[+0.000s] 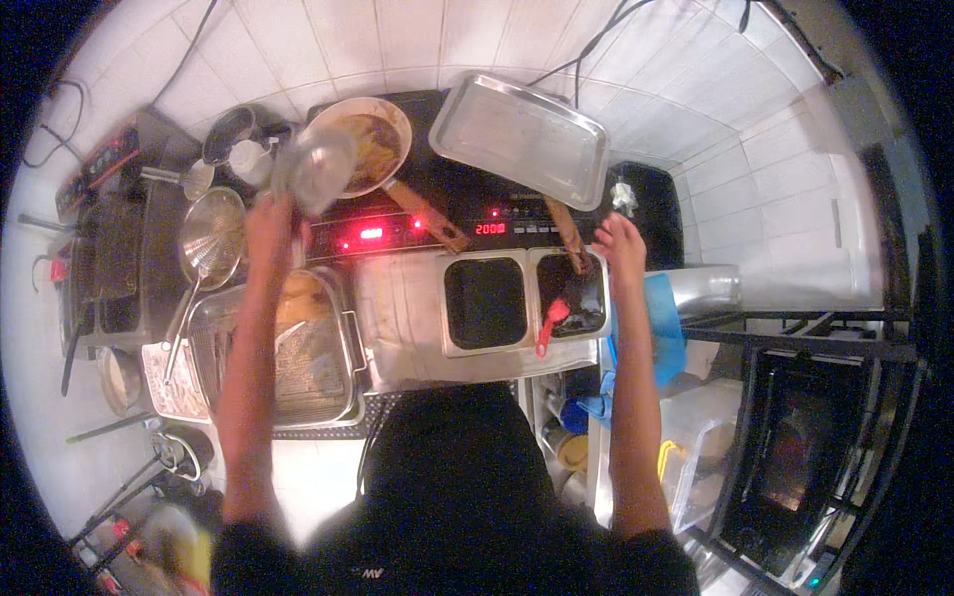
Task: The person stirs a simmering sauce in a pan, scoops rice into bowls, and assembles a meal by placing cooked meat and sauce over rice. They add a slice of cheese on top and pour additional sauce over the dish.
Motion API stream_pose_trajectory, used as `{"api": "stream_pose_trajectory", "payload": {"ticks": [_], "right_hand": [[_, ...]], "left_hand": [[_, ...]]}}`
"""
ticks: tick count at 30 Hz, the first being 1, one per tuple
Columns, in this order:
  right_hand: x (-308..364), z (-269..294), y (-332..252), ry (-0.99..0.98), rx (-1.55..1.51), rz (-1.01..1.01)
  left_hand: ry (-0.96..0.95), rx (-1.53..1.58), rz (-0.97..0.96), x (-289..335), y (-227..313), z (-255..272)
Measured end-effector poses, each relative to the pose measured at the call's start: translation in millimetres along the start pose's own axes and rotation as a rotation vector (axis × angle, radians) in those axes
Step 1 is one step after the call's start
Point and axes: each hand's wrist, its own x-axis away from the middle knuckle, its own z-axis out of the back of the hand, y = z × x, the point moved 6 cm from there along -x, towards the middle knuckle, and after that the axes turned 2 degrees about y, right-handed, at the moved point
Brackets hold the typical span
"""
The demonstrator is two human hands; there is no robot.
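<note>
My left hand (pixel 274 230) is closed on the edge of a round, shiny metal bowl (pixel 318 171), smeared by motion. The bowl is over the left rim of a white frying pan (pixel 383 134) with yellow-brown food in it, and hides part of the pan. The pan's wooden handle (pixel 427 217) points toward me. My right hand (pixel 621 246) hangs right of a second wooden handle (pixel 566 233), fingers slightly curled and apart, seemingly holding nothing. Just beyond its fingertips is a small crumpled white thing (pixel 623 197); I cannot tell whether they touch.
A metal tray (pixel 522 139) lies tilted across the black cooktop (pixel 328 223). Two dark wells (pixel 485 303) sit in the counter, one with a red spoon (pixel 552 328). At left are a strainer (pixel 213 238) and a wire-racked tray (pixel 343 397). A blue cloth (pixel 664 333) hangs right.
</note>
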Motion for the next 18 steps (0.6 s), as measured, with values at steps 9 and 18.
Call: {"api": "stream_pose_trajectory", "payload": {"ticks": [9,18], "right_hand": [[-92.3,-10.8,74.2,-0.226,0.126,-0.111],[-5.3,-67.3,-16.3,-0.186,0.201,0.156]], "left_hand": [[-0.025,0.201,0.499,257.5,-105.4,-81.3],[0.065,0.503,0.526,278.4,-189.2,-108.6]]}}
